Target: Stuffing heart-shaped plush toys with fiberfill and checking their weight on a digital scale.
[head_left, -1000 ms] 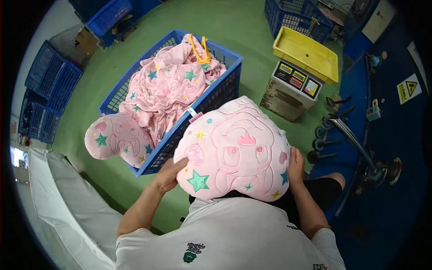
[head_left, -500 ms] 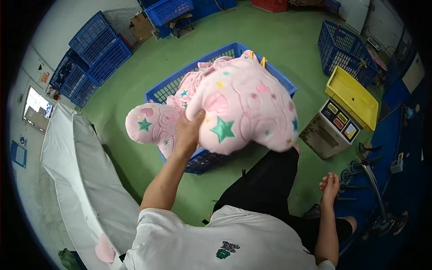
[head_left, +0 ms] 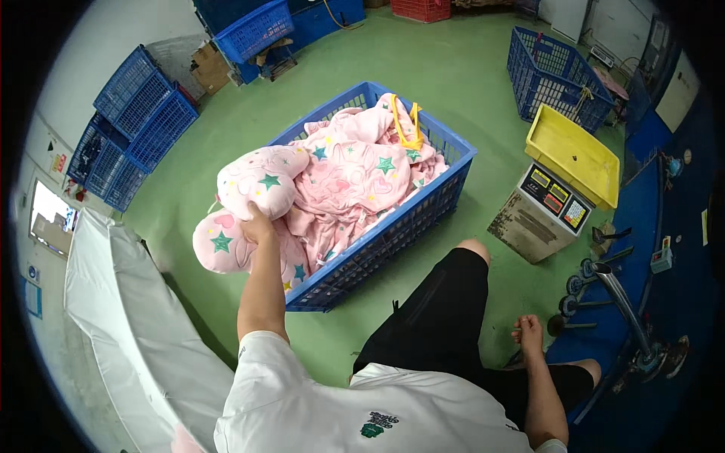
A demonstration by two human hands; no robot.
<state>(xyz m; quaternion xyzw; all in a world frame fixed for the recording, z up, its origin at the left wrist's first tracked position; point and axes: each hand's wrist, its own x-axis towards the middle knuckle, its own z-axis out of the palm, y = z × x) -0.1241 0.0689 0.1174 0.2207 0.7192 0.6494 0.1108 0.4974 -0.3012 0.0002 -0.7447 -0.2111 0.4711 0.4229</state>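
At the left end of the blue basket (head_left: 393,253), my left hand (head_left: 259,225) grips the lower edge of a plump pink stuffed cushion (head_left: 253,180) with a green star. Another stuffed cushion (head_left: 215,243) of the same pattern sits just beneath it, jutting past the basket's side. Soft pink fabric pieces (head_left: 347,177) with stars and hearts fill the basket, and yellow straps (head_left: 408,136) lie over its far corner. Away to the right, my right hand (head_left: 529,334) hangs near my leg with curled fingers; nothing shows in it.
To the right stands a worn metal box (head_left: 525,219) with a display panel and a yellow tray (head_left: 574,155) on top. Beyond it is another blue basket (head_left: 559,83). Stacked blue crates (head_left: 140,128) line the left wall; a white cloth-covered shape (head_left: 136,317) runs along my left.
My left hand has carried the stuffed cushion away from me and leftward, down to the basket's left end, uncovering the fabric pieces. My right hand has dropped slightly and moved left.
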